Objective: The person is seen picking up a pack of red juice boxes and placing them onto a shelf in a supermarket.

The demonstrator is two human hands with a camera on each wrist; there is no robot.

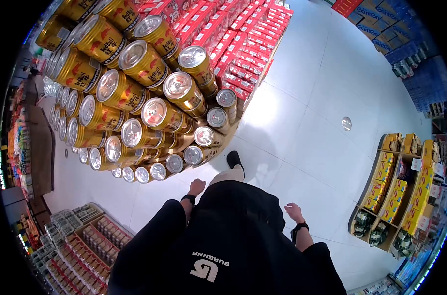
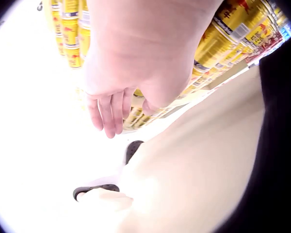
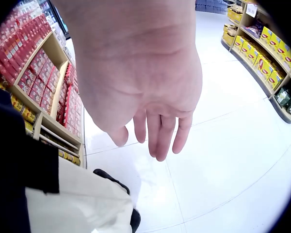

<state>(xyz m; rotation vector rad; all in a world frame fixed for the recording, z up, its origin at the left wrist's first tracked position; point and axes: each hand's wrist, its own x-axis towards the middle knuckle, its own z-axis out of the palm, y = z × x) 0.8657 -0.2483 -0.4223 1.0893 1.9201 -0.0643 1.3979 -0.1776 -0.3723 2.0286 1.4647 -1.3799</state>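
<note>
My left hand [image 1: 197, 187] hangs at my side in the head view, its fingers loosely bent and holding nothing. Nearest to it is a tall stack of gold Red Bull cans [image 1: 149, 113]. In the left wrist view the same hand [image 2: 140, 63] shows its fingers hanging down, with yellow cans [image 2: 72, 34] behind it. On the other side my right hand [image 1: 295, 212] hangs over the floor with nothing in it. The right wrist view shows that hand [image 3: 145, 92] with its fingers relaxed and pointing down.
Red boxes [image 1: 233, 46] are piled behind the cans. A curved shelf [image 1: 400, 187] with yellow packages stands on the right, and a display of small packs [image 1: 86, 246] at the lower left. Blue cartons [image 1: 381, 22] are stacked far right. White tiled floor [image 1: 302, 137] runs between them.
</note>
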